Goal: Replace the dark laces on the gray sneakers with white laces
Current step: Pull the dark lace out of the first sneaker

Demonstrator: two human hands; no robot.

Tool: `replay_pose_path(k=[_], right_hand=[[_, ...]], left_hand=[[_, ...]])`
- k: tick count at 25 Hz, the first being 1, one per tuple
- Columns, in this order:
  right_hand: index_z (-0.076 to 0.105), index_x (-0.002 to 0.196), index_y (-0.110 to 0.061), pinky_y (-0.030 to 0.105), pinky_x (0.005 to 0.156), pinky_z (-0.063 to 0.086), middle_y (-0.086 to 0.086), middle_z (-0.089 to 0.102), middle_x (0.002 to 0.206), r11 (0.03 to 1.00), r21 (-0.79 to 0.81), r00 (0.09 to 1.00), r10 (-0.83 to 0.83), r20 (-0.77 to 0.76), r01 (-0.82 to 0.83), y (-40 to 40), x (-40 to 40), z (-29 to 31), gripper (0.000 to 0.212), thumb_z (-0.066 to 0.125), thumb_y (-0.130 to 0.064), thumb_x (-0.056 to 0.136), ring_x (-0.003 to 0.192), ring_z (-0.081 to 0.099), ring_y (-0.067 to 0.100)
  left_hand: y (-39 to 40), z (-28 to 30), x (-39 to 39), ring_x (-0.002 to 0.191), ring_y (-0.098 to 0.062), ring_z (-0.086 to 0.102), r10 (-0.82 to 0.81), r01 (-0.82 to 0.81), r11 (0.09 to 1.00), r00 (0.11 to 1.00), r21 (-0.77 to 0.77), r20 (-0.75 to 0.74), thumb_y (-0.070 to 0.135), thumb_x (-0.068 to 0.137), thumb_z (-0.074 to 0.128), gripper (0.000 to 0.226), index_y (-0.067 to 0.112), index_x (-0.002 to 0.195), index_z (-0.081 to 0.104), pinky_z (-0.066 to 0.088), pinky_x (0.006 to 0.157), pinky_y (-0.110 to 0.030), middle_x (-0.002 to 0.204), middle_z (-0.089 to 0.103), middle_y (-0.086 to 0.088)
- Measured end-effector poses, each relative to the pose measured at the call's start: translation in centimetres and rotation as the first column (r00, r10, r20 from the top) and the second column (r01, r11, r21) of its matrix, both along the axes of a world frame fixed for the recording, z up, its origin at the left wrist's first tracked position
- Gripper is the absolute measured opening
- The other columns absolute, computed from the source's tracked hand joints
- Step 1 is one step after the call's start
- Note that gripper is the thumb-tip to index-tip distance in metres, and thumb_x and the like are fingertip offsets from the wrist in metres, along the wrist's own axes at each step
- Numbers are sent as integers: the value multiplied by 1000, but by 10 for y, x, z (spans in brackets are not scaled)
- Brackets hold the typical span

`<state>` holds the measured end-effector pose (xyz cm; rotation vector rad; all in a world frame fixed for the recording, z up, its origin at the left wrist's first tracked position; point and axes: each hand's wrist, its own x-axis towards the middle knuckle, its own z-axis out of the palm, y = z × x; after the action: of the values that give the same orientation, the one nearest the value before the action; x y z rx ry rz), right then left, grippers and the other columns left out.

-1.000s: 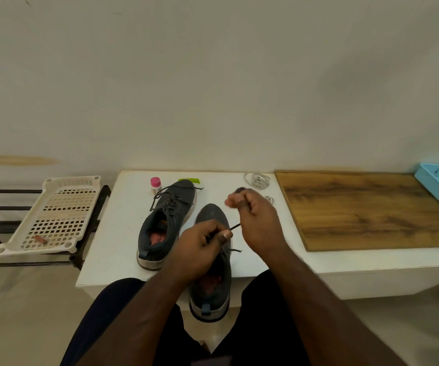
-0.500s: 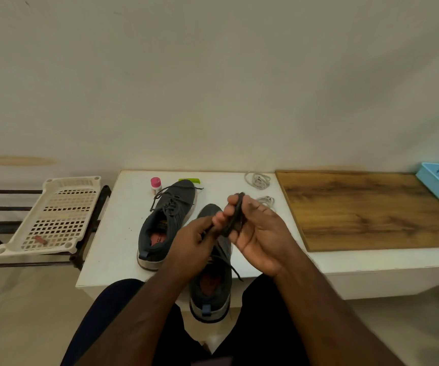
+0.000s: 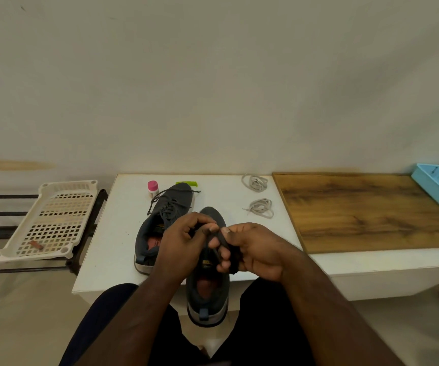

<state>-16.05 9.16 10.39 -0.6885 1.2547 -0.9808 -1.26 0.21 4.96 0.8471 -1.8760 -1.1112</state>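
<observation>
While lying flat, slatted tray (image 3: 54, 220) with red item (image 3: 35, 244).

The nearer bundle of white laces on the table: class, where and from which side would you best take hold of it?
Take the nearer bundle of white laces probably by its loose tip, which sticks out on its left over bare white table. Come from above, since the bundle lies flat. Its loops are heaped together, so gripping mid-bundle would likely lift a tangle.

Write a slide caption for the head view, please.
Both hands bundle a dark lace over the near sneaker.
</observation>
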Motion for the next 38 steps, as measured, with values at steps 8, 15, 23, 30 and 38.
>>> replay_pose_path(k=[8,15,23,30,38], right_hand=[[67,109,-9,39,98,54,8,71,90,732,-393,826,-541,161,556,-27,10,-6,23,45,-14,105,93,70,19],[73,89,-20,41,89,58,0,76,88,877,-308,781,-472,-409,369,-27,18,-30,21,56,-22,101,88,73,16],[73,86,-25,39,89,59,2,76,93,840,-223,800,-540,-262,495,-27,37,-41,28,51,-22,103,96,72,21],[73,94,-22,45,92,56,0,74,91,878,-216,784,-479,-395,428,-28,48,-51,26,51,-34,102,94,69,19],[71,100,-23,44,87,58,0,72,92,909,-203,791,-417,-447,365,-33,48,-52,18,53,-26,101,90,69,18]], left_hand=[[10,-3,-9,85,10,56,-180,188,982,935,6,306,31,99,57,17,31,108,71,48,79,-20,86,60,28],[12,0,-9,80,5,63,-1,11,999,973,-39,230,30,90,68,8,37,90,73,48,71,-13,79,66,26],[18,-1,-17,74,3,64,154,-187,963,972,193,177,25,86,71,11,32,89,63,57,71,-26,81,69,14],[14,2,-12,74,3,63,108,-147,984,943,100,316,20,94,61,13,31,87,62,45,64,-12,81,67,14],[5,-1,-12,66,4,55,147,-157,988,917,-3,371,13,96,55,14,20,97,67,41,58,-4,74,59,15]])
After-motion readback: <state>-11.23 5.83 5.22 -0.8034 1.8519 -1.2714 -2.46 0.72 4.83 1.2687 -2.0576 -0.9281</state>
